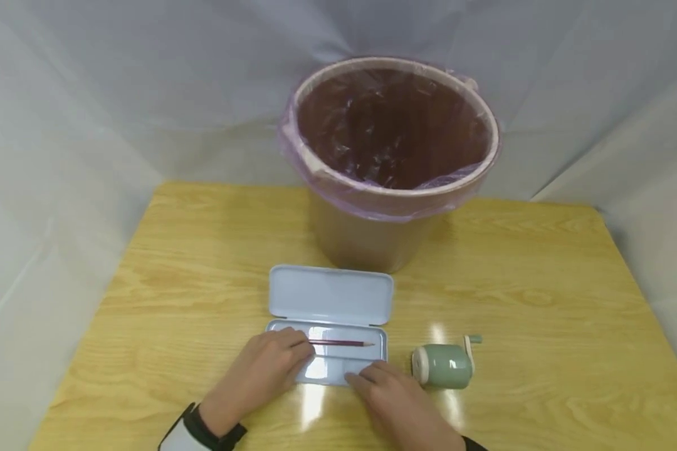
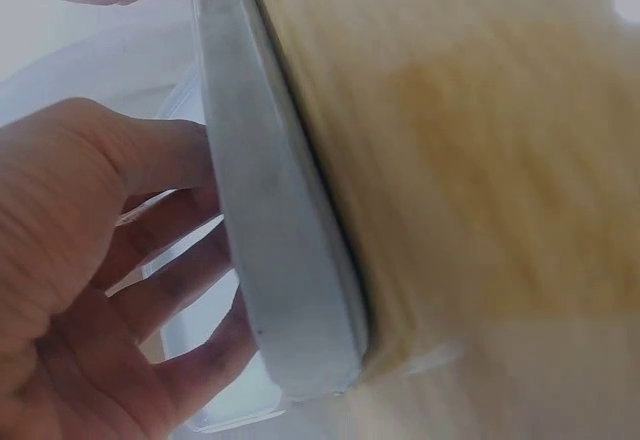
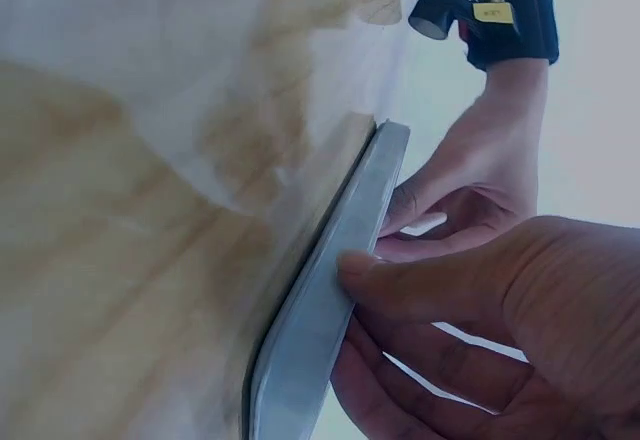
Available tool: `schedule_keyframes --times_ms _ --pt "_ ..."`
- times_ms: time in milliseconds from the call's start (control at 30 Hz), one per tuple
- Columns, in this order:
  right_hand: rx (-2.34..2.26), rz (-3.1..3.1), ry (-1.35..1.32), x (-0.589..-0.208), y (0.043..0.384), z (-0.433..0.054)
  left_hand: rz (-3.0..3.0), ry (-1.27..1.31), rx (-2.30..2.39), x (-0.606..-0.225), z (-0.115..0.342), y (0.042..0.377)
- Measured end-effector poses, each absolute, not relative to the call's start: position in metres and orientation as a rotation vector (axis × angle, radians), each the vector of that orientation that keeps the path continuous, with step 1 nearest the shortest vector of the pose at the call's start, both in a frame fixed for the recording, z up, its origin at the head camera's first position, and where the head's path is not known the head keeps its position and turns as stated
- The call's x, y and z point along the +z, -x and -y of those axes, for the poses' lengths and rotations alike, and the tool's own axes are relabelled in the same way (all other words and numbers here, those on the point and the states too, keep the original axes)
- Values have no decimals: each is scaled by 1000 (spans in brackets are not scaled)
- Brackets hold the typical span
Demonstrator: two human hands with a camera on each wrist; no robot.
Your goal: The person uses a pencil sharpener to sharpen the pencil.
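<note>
A pale blue metal pencil case (image 1: 330, 294) lies open on the table, its hinged lid tipped back. Inside its tray, a dark red pencil (image 1: 343, 342) points right with its sharpened tip. My left hand (image 1: 267, 360) reaches over the tray's left part, its fingers curled at the pencil's left end and covering it. Behind the case's near wall (image 2: 265, 190), the left fingertips are hidden in the left wrist view. At the front right corner, my right hand (image 1: 392, 398) grips the rim, thumb on the outer wall (image 3: 325, 310) and fingers behind it.
Just right of the case stands a green and white hand-crank pencil sharpener (image 1: 448, 365). Behind the case rises a large brown bin (image 1: 367, 241) with a thin purple liner folded over its rim. Pale sheeting (image 1: 203, 81) hangs around the wood-grain table (image 1: 541, 300).
</note>
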State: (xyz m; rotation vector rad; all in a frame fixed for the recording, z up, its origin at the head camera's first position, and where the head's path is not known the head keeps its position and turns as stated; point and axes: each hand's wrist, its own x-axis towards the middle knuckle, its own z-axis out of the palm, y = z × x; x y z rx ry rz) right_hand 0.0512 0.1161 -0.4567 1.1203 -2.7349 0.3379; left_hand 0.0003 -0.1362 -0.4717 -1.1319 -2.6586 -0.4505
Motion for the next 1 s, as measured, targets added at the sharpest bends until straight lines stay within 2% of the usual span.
schedule_keyframes --times_ms 300,633,833,1000 --pt "248 2905 -1054 -449 -31 -90 2797 1065 -413 -464 151 12" --pt "250 2899 -1112 -448 -18 -67 2890 906 -367 -459 170 19" --pt "593 2800 -984 -430 -24 -119 2868 926 -395 -453 166 20" --pt "526 2961 -843 -410 -22 -183 2668 1035 -449 -437 149 23"
